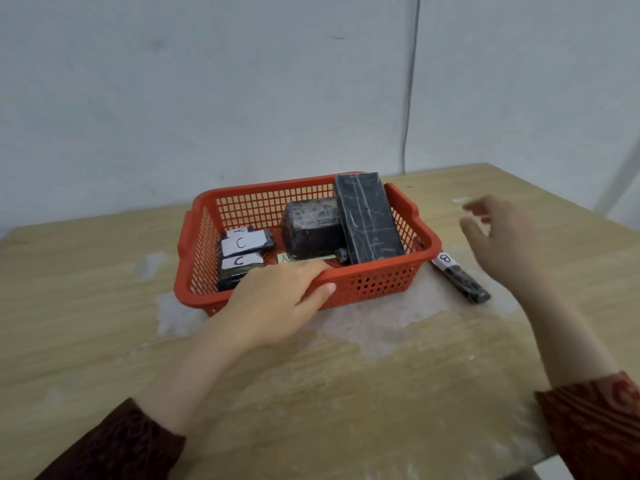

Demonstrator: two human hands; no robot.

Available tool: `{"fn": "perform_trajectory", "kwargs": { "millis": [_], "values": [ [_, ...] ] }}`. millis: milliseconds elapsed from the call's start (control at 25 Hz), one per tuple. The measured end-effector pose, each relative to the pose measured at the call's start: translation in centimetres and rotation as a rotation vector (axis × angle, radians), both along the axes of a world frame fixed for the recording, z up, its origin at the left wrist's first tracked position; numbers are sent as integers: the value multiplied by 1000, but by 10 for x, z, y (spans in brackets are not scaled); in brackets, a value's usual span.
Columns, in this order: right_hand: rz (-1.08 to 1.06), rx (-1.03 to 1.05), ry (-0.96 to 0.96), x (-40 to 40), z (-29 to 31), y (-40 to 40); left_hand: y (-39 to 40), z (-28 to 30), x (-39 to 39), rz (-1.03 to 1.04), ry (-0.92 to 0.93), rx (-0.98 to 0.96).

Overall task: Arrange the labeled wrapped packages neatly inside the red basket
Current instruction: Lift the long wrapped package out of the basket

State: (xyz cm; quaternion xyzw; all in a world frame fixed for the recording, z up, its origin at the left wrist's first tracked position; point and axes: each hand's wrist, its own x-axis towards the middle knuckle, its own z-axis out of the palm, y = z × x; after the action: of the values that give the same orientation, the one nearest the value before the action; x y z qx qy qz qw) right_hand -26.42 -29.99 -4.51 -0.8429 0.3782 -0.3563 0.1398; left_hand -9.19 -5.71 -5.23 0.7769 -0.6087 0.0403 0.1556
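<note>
The red basket (381,284) stands on the wooden table (104,323). My left hand (277,299) grips its front rim, fingers hooked inside. In the basket lie small black packages labeled C (244,243), a chunky black package (311,228) and a long black package (367,220) leaning on the right wall. A flat piece labeled A (294,258) lies under the chunky one. A slim black package labeled B (460,277) lies on the table just right of the basket. My right hand (498,237) hovers blurred above it, fingers spread, holding nothing.
A pale worn patch (381,327) covers the table around the basket. The table's right edge (588,209) runs close past my right hand. A grey wall stands behind, with a thin cable (410,98) hanging down it.
</note>
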Motion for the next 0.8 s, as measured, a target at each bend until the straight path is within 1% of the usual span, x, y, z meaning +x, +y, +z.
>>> {"fn": "perform_trajectory", "kwargs": {
  "millis": [40,80,160,240,320,400,440,480,560,640,720,800],
  "values": [
    [76,-36,-77,10,12,8,-1,1,-1,9,-3,6],
    [159,-49,-82,23,20,18,0,1,-3,18,-26,-8],
    [261,-14,67,54,22,39,1,-2,-5,32,-98,-61],
    [233,23,282,81,17,50,3,-5,-6,39,-141,-81],
    [142,34,474,96,13,52,5,-4,-6,36,-148,-78],
    [86,26,577,103,10,50,6,-4,-5,30,-142,-71],
    [85,37,586,105,9,50,6,-4,-5,25,-133,-74],
    [101,55,567,106,9,52,6,-2,-5,18,-109,-75],
    [171,55,451,104,11,56,3,3,-3,8,-3,-42],
    [249,42,237,100,17,64,1,7,-1,19,97,3],
    [274,17,22,90,29,67,-1,7,-3,28,57,15],
    [227,-68,-86,75,42,58,-1,4,-4,29,-16,-7]
  ]
}}
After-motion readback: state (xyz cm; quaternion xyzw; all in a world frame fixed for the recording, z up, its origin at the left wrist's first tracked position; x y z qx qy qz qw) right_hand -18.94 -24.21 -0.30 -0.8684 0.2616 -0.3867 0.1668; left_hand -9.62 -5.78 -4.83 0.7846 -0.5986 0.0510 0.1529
